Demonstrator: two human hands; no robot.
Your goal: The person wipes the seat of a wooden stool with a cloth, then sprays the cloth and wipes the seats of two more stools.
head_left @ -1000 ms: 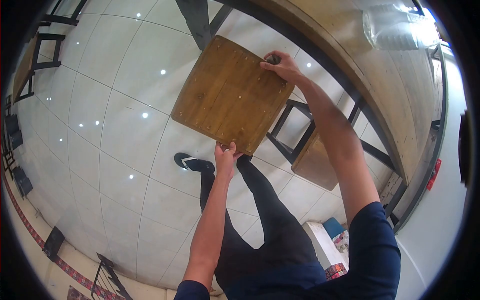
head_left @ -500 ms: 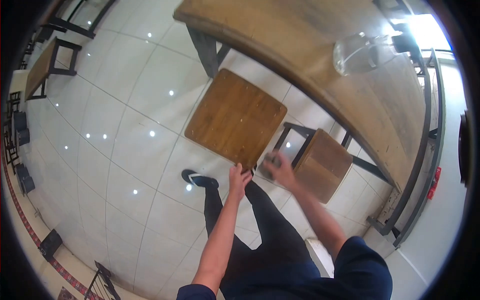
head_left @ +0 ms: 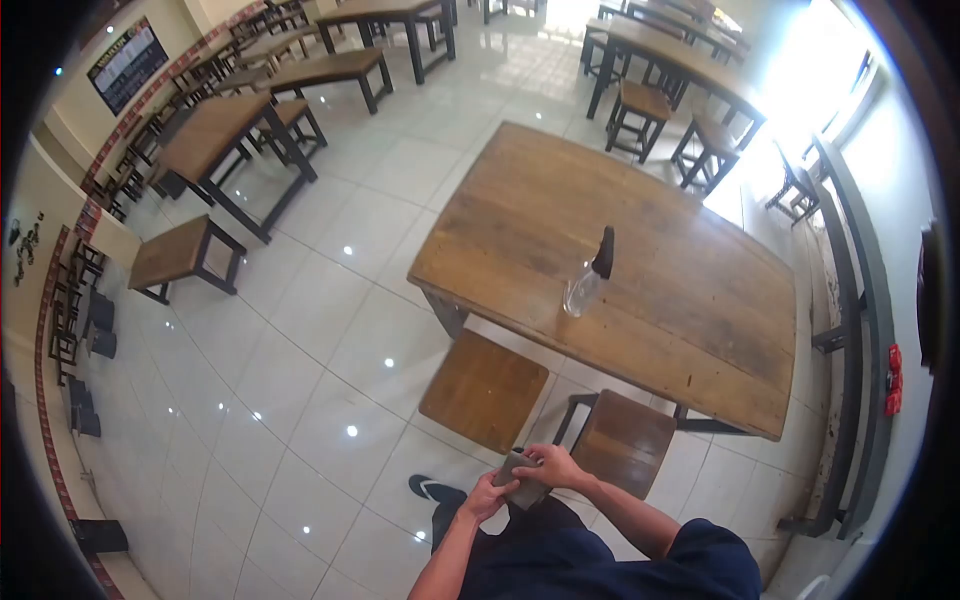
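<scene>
Cloth (head_left: 524, 491) is at the view's six o'clock, grasped by the fingers of both left hand (head_left: 484, 498) and right hand (head_left: 554, 467), off the stool (head_left: 485, 390) at the hands' eleven, with no telling how much is done or left.

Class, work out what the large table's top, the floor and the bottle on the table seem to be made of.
Table top: apparently wood, smooth with a slight sheen; brown grain and board lines show.
Floor: glossy tiles, probably ceramic; grid lines and bright reflections.
Bottle: clear, see-through; plastic or glass, I cannot tell.
</scene>
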